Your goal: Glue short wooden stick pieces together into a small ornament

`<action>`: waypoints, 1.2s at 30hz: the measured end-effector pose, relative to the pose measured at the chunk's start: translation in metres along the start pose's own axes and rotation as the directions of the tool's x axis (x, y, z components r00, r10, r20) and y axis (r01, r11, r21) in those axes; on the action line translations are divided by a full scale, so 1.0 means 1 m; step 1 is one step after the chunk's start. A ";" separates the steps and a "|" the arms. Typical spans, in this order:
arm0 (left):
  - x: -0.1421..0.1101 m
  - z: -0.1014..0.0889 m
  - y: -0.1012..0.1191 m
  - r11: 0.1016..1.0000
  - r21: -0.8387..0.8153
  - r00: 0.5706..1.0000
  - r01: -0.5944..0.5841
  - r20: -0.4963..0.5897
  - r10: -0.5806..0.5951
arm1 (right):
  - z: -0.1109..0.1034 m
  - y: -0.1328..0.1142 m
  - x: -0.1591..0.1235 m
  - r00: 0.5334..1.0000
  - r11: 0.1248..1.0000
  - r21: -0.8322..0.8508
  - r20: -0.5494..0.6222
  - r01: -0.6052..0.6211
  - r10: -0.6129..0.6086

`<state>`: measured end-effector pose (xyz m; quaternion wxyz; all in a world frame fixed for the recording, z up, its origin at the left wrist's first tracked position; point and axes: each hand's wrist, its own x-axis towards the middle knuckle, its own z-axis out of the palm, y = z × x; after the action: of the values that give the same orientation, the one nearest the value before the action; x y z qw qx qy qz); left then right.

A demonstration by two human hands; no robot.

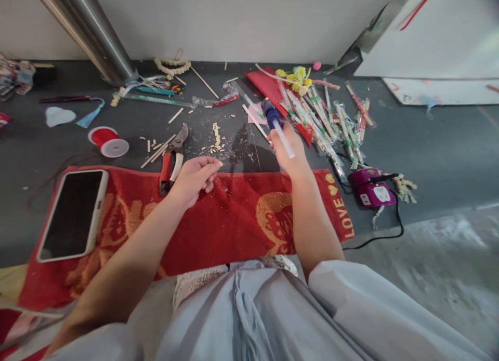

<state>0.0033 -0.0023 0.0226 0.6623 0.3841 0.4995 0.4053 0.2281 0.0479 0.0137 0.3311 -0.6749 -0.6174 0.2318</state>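
Observation:
My right hand (287,145) is wrapped round a blue hot glue gun (270,111), with a translucent glue stick (286,142) jutting from its back end. My left hand (198,178) is closed in a pinch over the red towel (230,221), with a tiny pale piece (220,164) at its fingertips. Just beyond that hand, a row of short cut stick pieces (217,135) lies among crumbs on the dark table. Pruning shears (177,148) with one red and one white handle rest left of my left hand, partly on the towel.
A phone (74,215) lies on the towel's left side, below a spool of red ribbon (108,142). Wrapped sticks (319,122) are heaped at right, near a purple power box (372,188) with a black cord. A metal post (91,34) stands at back left.

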 end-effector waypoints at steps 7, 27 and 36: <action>0.001 -0.003 0.001 0.993 -0.118 1.000 0.027 0.011 -0.026 | 0.001 -0.004 0.001 0.993 0.755 0.647 0.118 -0.101 0.032; 0.003 -0.012 0.013 0.899 -0.436 0.999 0.037 0.007 -0.037 | 0.000 -0.018 -0.020 0.778 0.616 0.755 0.520 -0.226 -0.352; -0.001 -0.011 0.015 0.927 -0.376 1.000 -0.008 0.005 0.011 | -0.002 -0.022 -0.023 0.751 0.636 0.733 0.557 -0.242 -0.356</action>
<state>-0.0096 0.0035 0.0340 0.7235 0.2539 0.4084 0.4952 0.2120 0.0252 0.0288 0.3537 -0.3191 -0.5554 0.6816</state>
